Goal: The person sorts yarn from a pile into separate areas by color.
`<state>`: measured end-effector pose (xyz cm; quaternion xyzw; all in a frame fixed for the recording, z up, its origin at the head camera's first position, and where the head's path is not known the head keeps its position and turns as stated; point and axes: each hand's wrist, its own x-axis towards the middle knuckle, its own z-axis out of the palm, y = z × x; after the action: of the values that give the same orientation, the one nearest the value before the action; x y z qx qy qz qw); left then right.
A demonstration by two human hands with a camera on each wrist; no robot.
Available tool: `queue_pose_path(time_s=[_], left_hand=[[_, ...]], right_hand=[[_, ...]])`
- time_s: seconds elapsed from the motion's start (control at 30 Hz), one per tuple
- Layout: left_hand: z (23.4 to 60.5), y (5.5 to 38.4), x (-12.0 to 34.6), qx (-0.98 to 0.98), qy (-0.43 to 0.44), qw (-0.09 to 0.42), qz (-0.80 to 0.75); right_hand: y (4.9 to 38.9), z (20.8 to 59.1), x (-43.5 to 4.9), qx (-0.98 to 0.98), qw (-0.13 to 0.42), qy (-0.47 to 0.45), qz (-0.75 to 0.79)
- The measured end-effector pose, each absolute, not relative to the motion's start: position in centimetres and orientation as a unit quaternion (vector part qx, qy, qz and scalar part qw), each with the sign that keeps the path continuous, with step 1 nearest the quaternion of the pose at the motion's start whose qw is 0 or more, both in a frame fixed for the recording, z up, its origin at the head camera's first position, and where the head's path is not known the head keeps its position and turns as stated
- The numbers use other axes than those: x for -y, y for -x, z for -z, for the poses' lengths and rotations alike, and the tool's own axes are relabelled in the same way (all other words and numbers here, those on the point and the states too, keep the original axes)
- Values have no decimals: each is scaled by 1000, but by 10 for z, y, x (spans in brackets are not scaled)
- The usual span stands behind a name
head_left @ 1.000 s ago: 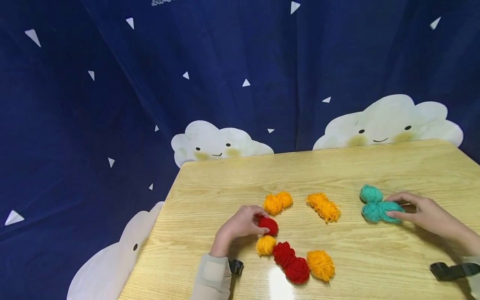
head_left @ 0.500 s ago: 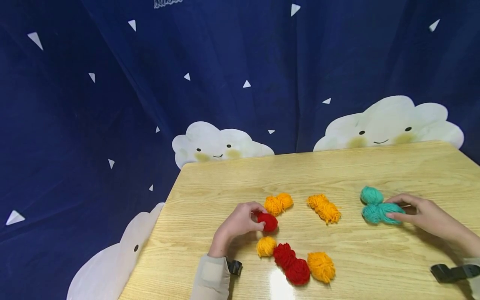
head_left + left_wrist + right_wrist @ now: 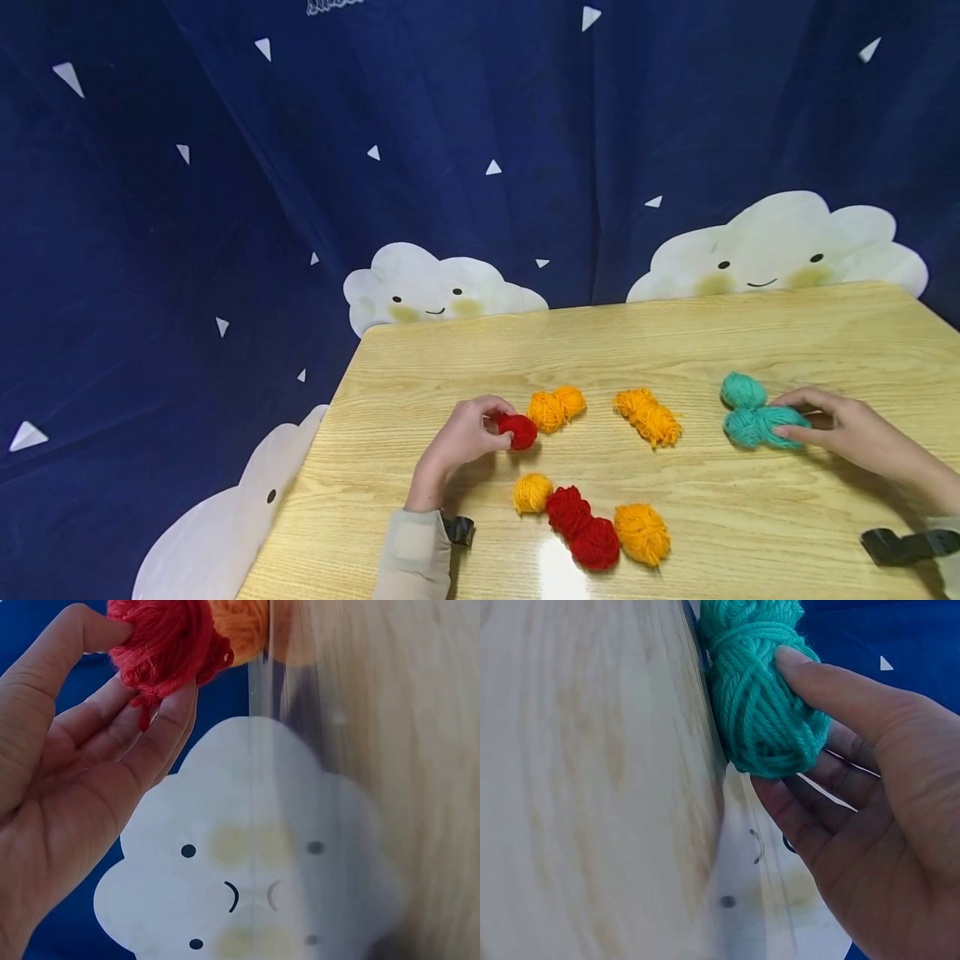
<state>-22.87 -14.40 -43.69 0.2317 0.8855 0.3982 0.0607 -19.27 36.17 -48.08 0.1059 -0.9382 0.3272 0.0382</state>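
My left hand [image 3: 467, 433] pinches a red ball of yarn [image 3: 519, 432] between thumb and fingers; in the left wrist view the red yarn [image 3: 166, 645] has a short loose loop below it. Just right of it lies an orange yarn bundle [image 3: 556, 408], narrowed in the middle. On the right, my right hand [image 3: 855, 425] holds the right end of a teal yarn bundle [image 3: 765, 426], thumb on the near side. The right wrist view shows that teal yarn [image 3: 765, 705] tied round its waist. Touching its far left end is a round teal ball of yarn [image 3: 743, 390].
Another orange yarn bundle [image 3: 648, 417] lies mid-table. Nearer me, a small orange ball [image 3: 532, 493], a red yarn bundle [image 3: 583, 528] and a larger orange ball [image 3: 642, 534] form a row. The wooden table [image 3: 480, 358] ends at a dark blue curtain [image 3: 450, 100] with cloud faces.
My left hand has carried the red ball away from the small orange ball, first away from me, then left, beside the far orange bundle. The right hand and teal yarn have stayed put.
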Motion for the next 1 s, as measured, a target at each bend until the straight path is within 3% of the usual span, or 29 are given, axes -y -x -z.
queue_pose_path(time_s=[0.67,1.0], left_hand=[[444,239,160,-891,-164,-29,-422],[443,244,168,-889,-120,-50,-440]], right_hand=[[193,481,-363,934,46,-113,-335],[193,480,-361,939,34,-100,-327]])
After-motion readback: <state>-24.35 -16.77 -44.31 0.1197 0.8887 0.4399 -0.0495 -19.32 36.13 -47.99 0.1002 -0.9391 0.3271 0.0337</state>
